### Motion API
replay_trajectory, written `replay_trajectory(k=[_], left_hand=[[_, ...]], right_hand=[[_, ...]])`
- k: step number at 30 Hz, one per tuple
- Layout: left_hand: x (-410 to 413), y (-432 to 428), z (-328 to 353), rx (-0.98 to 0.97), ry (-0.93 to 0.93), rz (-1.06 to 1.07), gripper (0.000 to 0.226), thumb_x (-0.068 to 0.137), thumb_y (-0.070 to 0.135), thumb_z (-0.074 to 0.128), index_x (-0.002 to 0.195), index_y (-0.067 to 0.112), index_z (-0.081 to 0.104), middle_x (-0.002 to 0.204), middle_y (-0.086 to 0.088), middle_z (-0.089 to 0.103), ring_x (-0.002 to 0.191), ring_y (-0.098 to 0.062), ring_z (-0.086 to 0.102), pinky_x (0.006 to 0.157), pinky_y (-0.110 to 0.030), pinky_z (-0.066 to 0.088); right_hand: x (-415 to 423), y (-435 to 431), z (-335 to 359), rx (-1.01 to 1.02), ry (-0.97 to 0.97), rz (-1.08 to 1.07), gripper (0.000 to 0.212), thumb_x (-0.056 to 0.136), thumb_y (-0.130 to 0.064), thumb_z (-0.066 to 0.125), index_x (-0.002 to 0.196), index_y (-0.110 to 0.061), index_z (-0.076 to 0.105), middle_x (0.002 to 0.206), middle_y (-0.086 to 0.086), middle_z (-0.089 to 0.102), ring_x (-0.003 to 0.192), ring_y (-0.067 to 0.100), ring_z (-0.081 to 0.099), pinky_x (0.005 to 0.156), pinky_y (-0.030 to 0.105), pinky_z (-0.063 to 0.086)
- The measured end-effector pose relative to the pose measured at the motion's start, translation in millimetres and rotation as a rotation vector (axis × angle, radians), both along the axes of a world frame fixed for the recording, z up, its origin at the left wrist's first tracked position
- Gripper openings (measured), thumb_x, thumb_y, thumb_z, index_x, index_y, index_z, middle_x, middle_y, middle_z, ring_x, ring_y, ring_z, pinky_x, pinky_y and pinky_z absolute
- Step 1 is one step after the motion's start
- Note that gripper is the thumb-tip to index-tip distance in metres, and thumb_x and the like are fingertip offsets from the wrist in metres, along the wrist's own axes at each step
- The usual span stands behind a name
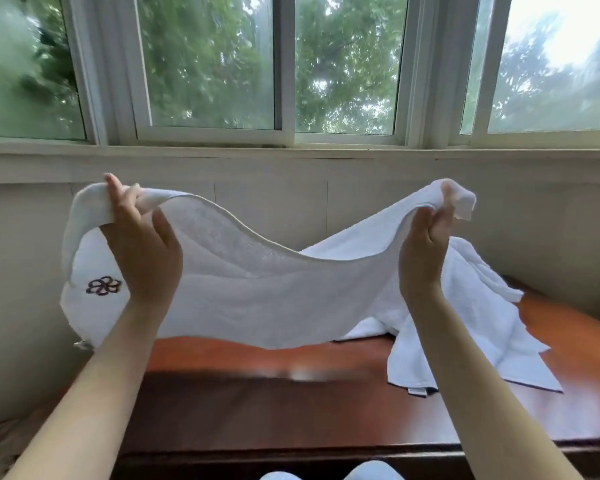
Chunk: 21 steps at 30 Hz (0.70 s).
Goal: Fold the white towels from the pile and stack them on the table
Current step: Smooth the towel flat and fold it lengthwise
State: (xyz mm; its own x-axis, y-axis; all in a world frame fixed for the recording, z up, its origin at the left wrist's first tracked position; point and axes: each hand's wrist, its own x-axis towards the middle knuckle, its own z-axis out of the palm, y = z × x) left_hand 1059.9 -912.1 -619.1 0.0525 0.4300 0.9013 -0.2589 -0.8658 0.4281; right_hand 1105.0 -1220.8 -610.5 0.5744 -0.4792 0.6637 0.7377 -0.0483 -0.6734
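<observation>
A white towel (257,292) is stretched out in the air across the middle of the frame, held up by both hands above a reddish-brown wooden desk (291,403). The left hand (142,244), left of centre, pinches the towel's upper edge between thumb and fingers, with the corner draping over and down its outer side; a dark embroidered flower mark (103,285) shows on that hanging part at the left. The right hand (426,244), right of centre, is closed around the opposite upper corner, a small bunch of cloth sticking out above its fingers. Between the two hands the top edge sags in a curve, and the lower edge hangs just above the desk without clearly touching it. Behind the held towel, at the right of the frame, a loose pile of white towels (471,323) lies crumpled on the desk, one flap spread toward the near right. Along the top of the frame runs a white-framed window (284,71) with green trees behind the glass, and a pale wall (21,254) below the sill.
</observation>
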Motion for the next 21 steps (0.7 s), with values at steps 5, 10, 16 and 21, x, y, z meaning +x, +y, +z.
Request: replay_trajectory(k=[5,10,16,21], left_hand=[[7,14,39,0.236,-0.035,0.116,0.058,0.098,0.023,0.034,0.145,-0.009,0.025,0.154,-0.026,0.021,0.142,-0.033,0.024,0.117,-0.022,0.002],[74,39,10,0.241,0.527,-0.015,0.071,0.095,0.039,0.028,0.148,-0.007,0.015,0.157,-0.024,0.010,0.139,-0.042,0.025,0.114,-0.043,0.016],[118,40,-150,0.113,1.382,-0.197,0.061,0.100,0.040,0.039,0.152,0.018,0.016,0.160,-0.009,-0.008,0.145,-0.031,0.018,0.115,-0.045,0.024],[93,41,-250,0.151,1.559,-0.147,0.052,0.102,0.045,0.023,0.151,0.027,0.020,0.161,0.005,0.009,0.148,-0.013,0.005,0.116,-0.037,0.009]], right_hand=[[28,-5,28,-0.245,0.002,-0.334,0.078,0.089,-0.032,0.038,0.152,-0.011,-0.002,0.160,0.001,0.002,0.147,0.019,0.005,0.115,0.039,-0.003],[111,-26,-8,-0.515,0.455,-0.299,0.089,0.092,-0.024,0.055,0.151,-0.013,-0.010,0.160,0.010,0.003,0.147,0.029,0.000,0.115,0.049,0.004],[143,-18,-147,-1.162,0.885,-0.106,0.073,0.097,-0.032,0.046,0.153,-0.023,0.001,0.157,0.007,0.021,0.141,0.032,0.024,0.111,0.044,0.024],[114,7,-262,-1.527,1.000,0.043,0.054,0.100,-0.048,0.023,0.150,-0.030,0.016,0.160,-0.002,0.010,0.147,0.023,0.008,0.116,0.045,0.011]])
